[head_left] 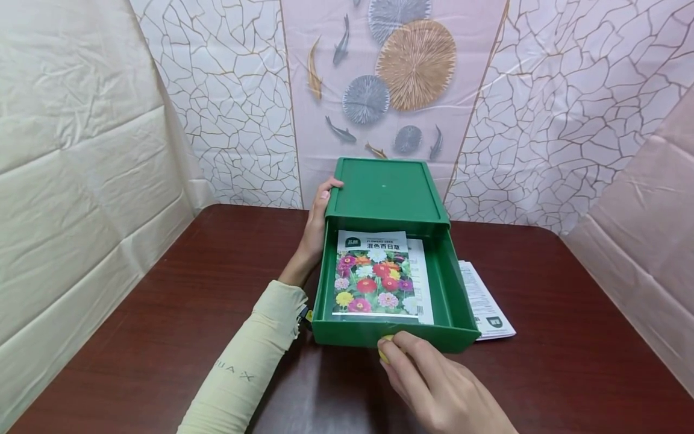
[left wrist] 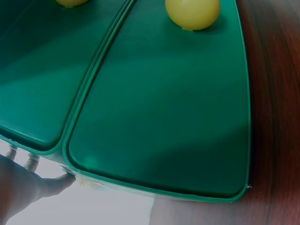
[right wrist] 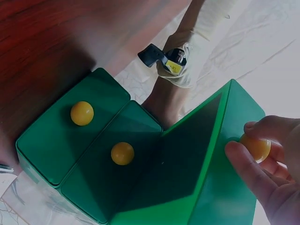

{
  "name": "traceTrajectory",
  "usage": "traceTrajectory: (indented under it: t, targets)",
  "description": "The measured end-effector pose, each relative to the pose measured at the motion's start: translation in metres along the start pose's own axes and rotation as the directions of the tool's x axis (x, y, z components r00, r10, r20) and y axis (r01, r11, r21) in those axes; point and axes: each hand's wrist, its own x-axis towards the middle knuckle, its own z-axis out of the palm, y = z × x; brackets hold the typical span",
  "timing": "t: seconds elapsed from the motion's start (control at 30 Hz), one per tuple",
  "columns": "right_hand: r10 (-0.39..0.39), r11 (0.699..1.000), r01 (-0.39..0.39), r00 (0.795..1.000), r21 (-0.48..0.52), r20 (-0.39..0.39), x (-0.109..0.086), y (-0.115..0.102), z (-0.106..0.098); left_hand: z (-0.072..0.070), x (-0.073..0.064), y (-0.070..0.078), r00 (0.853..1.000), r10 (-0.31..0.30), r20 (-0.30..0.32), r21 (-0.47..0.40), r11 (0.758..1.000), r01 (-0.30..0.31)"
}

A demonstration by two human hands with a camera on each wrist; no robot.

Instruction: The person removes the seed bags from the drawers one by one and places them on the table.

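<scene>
A green drawer cabinet (head_left: 385, 193) stands on the table, its top drawer (head_left: 347, 333) pulled far out toward me. My right hand (head_left: 441, 380) pinches that drawer's round yellow knob (right wrist: 257, 149) between thumb and fingers. My left hand (head_left: 314, 229) rests against the cabinet's left side, fingertips at its upper edge. Inside the drawer lies a flower seed packet (head_left: 374, 280) with a colourful flower picture, over another white printed packet (head_left: 423, 283). In the right wrist view, two closed lower drawers show yellow knobs (right wrist: 123, 153).
White printed packets or sheets (head_left: 488, 304) lie on the dark red-brown table (head_left: 547, 325), to the right of the cabinet and partly hidden by the drawer. Behind the table hangs a patterned cloth (head_left: 244, 108), with pale cloth walls (head_left: 92, 150) on both sides.
</scene>
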Motion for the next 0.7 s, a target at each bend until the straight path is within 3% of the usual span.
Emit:
traceTrajectory:
  t: [0.33, 0.47, 0.7]
  targets:
    - [0.063, 0.997, -0.065, 0.996, 0.038, 0.059, -0.003, -0.005, -0.001, -0.002, 0.0, -0.001, 1.0, -0.003, 0.001, -0.002, 1.0, 0.003]
    - [0.066, 0.997, -0.068, 0.997, 0.04, 0.032, -0.002, -0.005, -0.001, -0.003, 0.0, -0.003, 1.0, -0.004, -0.001, -0.004, 1.0, 0.004]
    - [0.039, 0.997, -0.031, 0.993, 0.072, -0.108, 0.008, 0.005, -0.008, -0.004, 0.001, -0.003, 1.0, 0.002, 0.006, -0.006, 1.0, -0.002]
